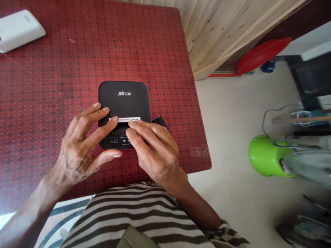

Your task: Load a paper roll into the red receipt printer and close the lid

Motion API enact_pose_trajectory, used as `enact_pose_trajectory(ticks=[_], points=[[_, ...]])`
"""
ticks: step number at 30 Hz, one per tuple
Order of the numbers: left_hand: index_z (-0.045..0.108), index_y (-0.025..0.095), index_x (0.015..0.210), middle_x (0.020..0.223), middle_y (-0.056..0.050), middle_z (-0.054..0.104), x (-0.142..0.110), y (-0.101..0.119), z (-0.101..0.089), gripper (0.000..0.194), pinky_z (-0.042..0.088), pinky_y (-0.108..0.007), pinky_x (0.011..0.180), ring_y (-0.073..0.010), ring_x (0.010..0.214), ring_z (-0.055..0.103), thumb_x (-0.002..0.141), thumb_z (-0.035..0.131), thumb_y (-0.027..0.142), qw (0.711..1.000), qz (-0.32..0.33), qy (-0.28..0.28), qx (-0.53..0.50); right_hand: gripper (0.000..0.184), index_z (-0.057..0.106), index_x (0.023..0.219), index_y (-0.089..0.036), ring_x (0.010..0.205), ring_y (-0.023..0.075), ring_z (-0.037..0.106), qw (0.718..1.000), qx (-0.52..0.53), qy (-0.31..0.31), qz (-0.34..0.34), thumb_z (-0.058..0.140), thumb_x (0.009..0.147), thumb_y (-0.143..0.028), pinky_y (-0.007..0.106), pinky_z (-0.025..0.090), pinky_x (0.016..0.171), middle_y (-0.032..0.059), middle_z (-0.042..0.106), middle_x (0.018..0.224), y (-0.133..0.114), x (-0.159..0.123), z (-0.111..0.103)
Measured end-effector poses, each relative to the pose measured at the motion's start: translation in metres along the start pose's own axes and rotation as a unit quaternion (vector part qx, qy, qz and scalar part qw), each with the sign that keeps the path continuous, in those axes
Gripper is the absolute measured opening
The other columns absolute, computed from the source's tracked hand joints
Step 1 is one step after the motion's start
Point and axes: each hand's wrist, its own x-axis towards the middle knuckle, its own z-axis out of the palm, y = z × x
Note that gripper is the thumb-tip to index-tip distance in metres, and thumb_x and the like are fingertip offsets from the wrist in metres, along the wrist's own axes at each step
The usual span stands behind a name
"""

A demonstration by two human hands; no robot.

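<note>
A flat black device (124,105) with rounded corners, a red edge and white lettering lies on the patterned red table. Its lower part has a dark recess below a white label strip (131,120), plus small printed marks. My left hand (85,137) rests with spread fingers on the device's left side, its index fingertip by the label. The fingers of my right hand (155,148) are bunched and press at the recess; whatever may be under them is hidden. A small black piece (160,121) on the table is partly covered by that hand.
A white rounded box-like object (22,30) lies at the table's far left. The red tabletop (64,58) ends at a right edge above a pale floor. A green bucket (266,156) and a red round basin (263,55) are off to the right.
</note>
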Motion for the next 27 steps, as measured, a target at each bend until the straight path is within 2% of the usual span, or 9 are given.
enact_pose_trajectory(ticks=[2, 3, 6, 7, 8, 10, 13, 18, 27], points=[[0.058, 0.038, 0.154, 0.152, -0.009, 0.063, 0.000, 0.004, -0.006, 0.055, 0.045, -0.054, 0.124, -0.0331, 0.147, 0.056, 0.101, 0.061, 0.056, 0.998, -0.038, 0.005, -0.054, 0.021, 0.072, 0.118, -0.006, 0.114, 0.0249, 0.076, 1.000, 0.022, 0.010, -0.003, 0.067, 0.097, -0.003, 0.039, 0.064, 0.100, 0.0160, 0.081, 0.120, 0.000, -0.002, -0.001], [0.062, 0.039, 0.150, 0.148, -0.008, 0.065, 0.000, 0.006, -0.010, 0.050, 0.047, -0.052, 0.121, -0.0309, 0.141, 0.060, 0.102, 0.062, 0.052, 0.994, -0.073, 0.025, -0.079, 0.024, 0.072, 0.120, -0.004, 0.115, 0.0255, 0.076, 0.999, 0.037, 0.022, 0.002, 0.068, 0.096, -0.001, 0.040, 0.064, 0.101, 0.0176, 0.081, 0.121, -0.001, -0.004, -0.002], [0.072, 0.035, 0.136, 0.127, -0.004, 0.074, -0.005, 0.010, -0.018, 0.040, 0.058, -0.043, 0.102, -0.0235, 0.113, 0.071, 0.096, 0.074, 0.040, 0.957, -0.229, 0.131, -0.122, 0.027, 0.072, 0.121, -0.007, 0.114, 0.0239, 0.076, 0.994, 0.062, 0.085, 0.042, 0.071, 0.095, -0.002, 0.040, 0.065, 0.099, 0.0178, 0.081, 0.117, -0.002, -0.011, -0.006], [0.074, 0.032, 0.129, 0.117, -0.003, 0.076, -0.007, 0.010, -0.019, 0.037, 0.059, -0.038, 0.092, -0.0203, 0.101, 0.072, 0.093, 0.077, 0.039, 0.940, -0.281, 0.140, -0.131, 0.026, 0.072, 0.121, -0.010, 0.111, 0.0229, 0.077, 0.991, 0.059, 0.104, 0.057, 0.071, 0.096, -0.004, 0.040, 0.066, 0.097, 0.0163, 0.081, 0.115, -0.002, -0.013, -0.008], [0.075, 0.029, 0.122, 0.107, -0.002, 0.077, -0.009, 0.009, -0.020, 0.032, 0.058, -0.033, 0.083, -0.0171, 0.090, 0.072, 0.092, 0.079, 0.040, 0.925, -0.326, 0.126, -0.148, 0.025, 0.072, 0.121, -0.013, 0.108, 0.0222, 0.078, 0.989, 0.052, 0.117, 0.069, 0.070, 0.097, -0.005, 0.040, 0.066, 0.094, 0.0145, 0.082, 0.114, -0.001, -0.016, -0.009], [0.075, 0.025, 0.109, 0.091, 0.000, 0.074, -0.012, 0.006, -0.019, 0.029, 0.053, -0.027, 0.070, -0.0123, 0.073, 0.066, 0.089, 0.081, 0.045, 0.899, -0.383, 0.064, -0.203, 0.024, 0.072, 0.119, -0.017, 0.102, 0.0220, 0.079, 0.987, 0.036, 0.132, 0.082, 0.069, 0.097, -0.006, 0.040, 0.067, 0.089, 0.0120, 0.082, 0.110, 0.001, -0.020, -0.010], [0.072, 0.022, 0.099, 0.078, 0.002, 0.069, -0.012, 0.003, -0.013, 0.032, 0.048, -0.025, 0.062, -0.0099, 0.062, 0.056, 0.087, 0.081, 0.050, 0.867, -0.408, 0.014, -0.285, 0.027, 0.072, 0.117, -0.019, 0.099, 0.0233, 0.080, 0.986, 0.022, 0.142, 0.088, 0.070, 0.095, -0.005, 0.040, 0.067, 0.086, 0.0101, 0.082, 0.107, 0.006, -0.025, -0.010], [0.071, 0.022, 0.094, 0.071, 0.003, 0.062, -0.006, 0.004, -0.008, 0.028, 0.045, -0.025, 0.063, -0.0102, 0.063, 0.052, 0.090, 0.077, 0.049, 0.852, -0.423, 0.001, -0.307, 0.025, 0.072, 0.116, -0.021, 0.096, 0.0224, 0.080, 0.984, 0.023, 0.142, 0.100, 0.068, 0.097, -0.006, 0.039, 0.067, 0.084, 0.0085, 0.082, 0.104, 0.011, -0.031, -0.010], [0.065, 0.022, 0.084, 0.073, 0.003, 0.061, 0.006, 0.008, -0.003, 0.023, 0.042, -0.025, 0.060, -0.0107, 0.064, 0.052, 0.084, 0.076, 0.042, 0.807, -0.475, -0.001, -0.351, 0.026, 0.071, 0.114, -0.019, 0.095, 0.0209, 0.080, 0.984, 0.051, 0.132, 0.112, 0.069, 0.095, -0.002, 0.037, 0.065, 0.085, 0.0097, 0.082, 0.104, 0.018, -0.039, -0.008]])
